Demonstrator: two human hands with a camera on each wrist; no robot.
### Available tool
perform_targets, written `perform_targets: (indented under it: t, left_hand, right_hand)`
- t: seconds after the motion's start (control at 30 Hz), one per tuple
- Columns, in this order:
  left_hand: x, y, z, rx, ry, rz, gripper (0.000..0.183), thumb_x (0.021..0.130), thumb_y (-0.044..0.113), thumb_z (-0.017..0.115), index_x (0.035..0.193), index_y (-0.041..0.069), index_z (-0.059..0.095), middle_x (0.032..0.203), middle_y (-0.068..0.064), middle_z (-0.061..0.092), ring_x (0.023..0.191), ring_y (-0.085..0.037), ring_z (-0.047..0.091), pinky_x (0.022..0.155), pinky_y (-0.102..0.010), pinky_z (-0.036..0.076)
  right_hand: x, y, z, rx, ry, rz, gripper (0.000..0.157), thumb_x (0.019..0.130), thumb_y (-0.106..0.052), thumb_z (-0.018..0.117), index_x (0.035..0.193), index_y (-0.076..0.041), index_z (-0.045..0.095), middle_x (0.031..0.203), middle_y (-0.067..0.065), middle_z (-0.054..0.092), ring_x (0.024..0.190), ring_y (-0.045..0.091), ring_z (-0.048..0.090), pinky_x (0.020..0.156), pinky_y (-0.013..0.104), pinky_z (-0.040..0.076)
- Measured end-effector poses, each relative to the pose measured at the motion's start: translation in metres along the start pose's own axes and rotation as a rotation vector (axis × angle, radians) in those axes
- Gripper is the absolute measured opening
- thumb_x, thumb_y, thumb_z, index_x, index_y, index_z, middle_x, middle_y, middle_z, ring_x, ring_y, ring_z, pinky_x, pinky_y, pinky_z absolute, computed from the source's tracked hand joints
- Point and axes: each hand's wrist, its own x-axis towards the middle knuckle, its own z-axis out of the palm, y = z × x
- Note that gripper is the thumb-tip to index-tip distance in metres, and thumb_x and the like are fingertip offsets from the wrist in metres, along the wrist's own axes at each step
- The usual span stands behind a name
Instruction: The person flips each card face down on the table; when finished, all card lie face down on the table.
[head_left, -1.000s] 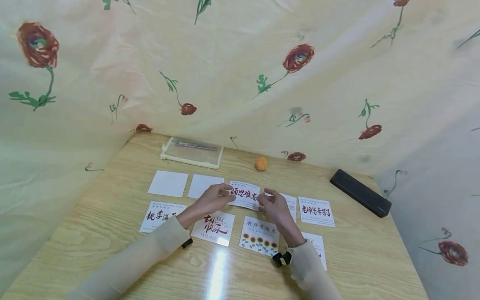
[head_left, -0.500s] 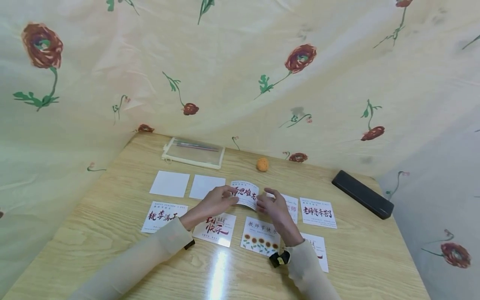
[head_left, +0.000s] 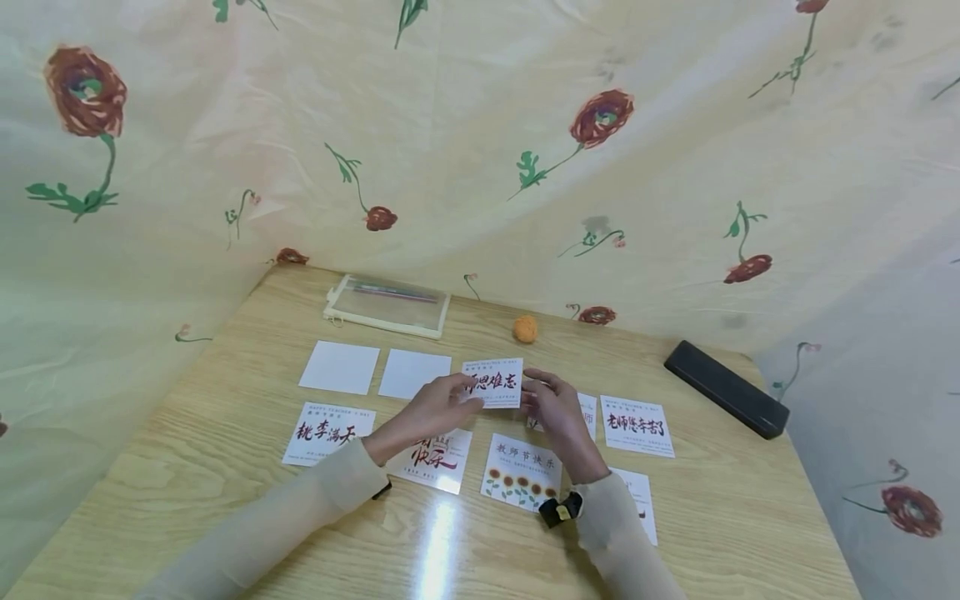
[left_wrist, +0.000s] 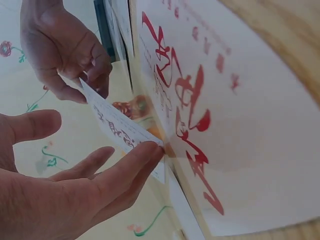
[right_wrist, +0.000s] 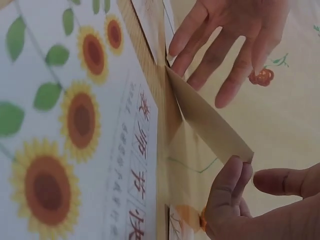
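Note:
A white greeting card with red brush lettering [head_left: 497,382] stands tilted between my hands. My right hand [head_left: 553,408] pinches it at its right edge, with the corner between thumb and fingers in the left wrist view. That side is raised, while the other edge slants down to the table. My left hand [head_left: 442,408] has its fingers loosely extended, fingertips right at the card's left edge and the thumb away from it [left_wrist: 37,125]. Below the hands lie a sunflower card [head_left: 521,472] and a red-lettered card [head_left: 433,462], partly covered by my left hand.
Two blank white cards, one at far left [head_left: 339,367], lie in the back row. More lettered cards, such as the rightmost one [head_left: 637,426], lie around. Behind are a zip pouch [head_left: 386,308], an orange ball [head_left: 525,329] and a black case [head_left: 726,389]. A flowered cloth hangs at the back.
The lettered card was bowed between both hands; now it is flat and its right side has risen. My right hand has shifted slightly, and the left fingers have loosened from the card.

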Motion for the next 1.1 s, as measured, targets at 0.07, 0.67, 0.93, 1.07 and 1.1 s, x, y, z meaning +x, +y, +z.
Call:
perform_targets:
  t: [0.07,0.67,0.93,1.07,1.1]
  left_hand:
    - [0.001,0.002,0.001,0.010,0.007,0.014,0.057,0.106,0.038,0.058,0.153,0.009,0.050,0.157,-0.022,0.051,0.143,-0.044,0.051,0.115,-0.060,0.046]
    - [0.006,0.013,0.010,-0.135,0.026,0.056,0.061,0.108,0.054,0.047,0.156,0.016,0.049,0.155,-0.012,0.056,0.133,-0.034,0.063,0.109,-0.053,0.053]
    - [0.010,0.011,0.008,-0.428,0.122,0.117,0.047,0.107,0.014,0.051,0.153,0.004,0.049,0.137,-0.021,0.065,0.116,-0.036,0.072,0.103,-0.048,0.058]
    - [0.012,0.010,0.003,-0.475,0.197,0.170,0.049,0.101,0.002,0.053,0.150,0.005,0.053,0.131,-0.023,0.067,0.105,-0.032,0.075,0.098,-0.050,0.060]
    - [0.012,0.009,0.002,-0.472,0.217,0.181,0.050,0.099,0.000,0.054,0.149,0.005,0.054,0.129,-0.023,0.068,0.103,-0.031,0.076,0.098,-0.051,0.060]
  right_hand:
    - [0.002,0.000,0.002,0.015,-0.021,0.012,0.040,0.108,-0.012,0.050,0.146,0.000,0.053,0.106,0.003,0.065,0.085,0.009,0.064,0.077,0.020,0.057]
    - [-0.001,0.002,0.019,-0.111,-0.141,-0.057,0.053,0.103,-0.023,0.067,0.150,-0.005,0.051,0.140,0.025,0.064,0.114,0.025,0.073,0.107,0.042,0.057]
    - [-0.002,0.001,0.020,-0.176,-0.083,-0.024,0.071,0.100,-0.038,0.071,0.153,0.000,0.045,0.144,0.028,0.059,0.116,0.026,0.072,0.101,0.036,0.060]
    - [-0.001,-0.002,0.018,-0.185,-0.027,-0.039,0.067,0.098,-0.032,0.074,0.151,0.001,0.048,0.140,0.025,0.058,0.110,0.025,0.071,0.096,0.033,0.061]
    - [0.000,-0.002,0.017,-0.185,-0.012,-0.046,0.064,0.098,-0.028,0.075,0.150,0.001,0.050,0.138,0.023,0.058,0.108,0.023,0.070,0.094,0.031,0.062]
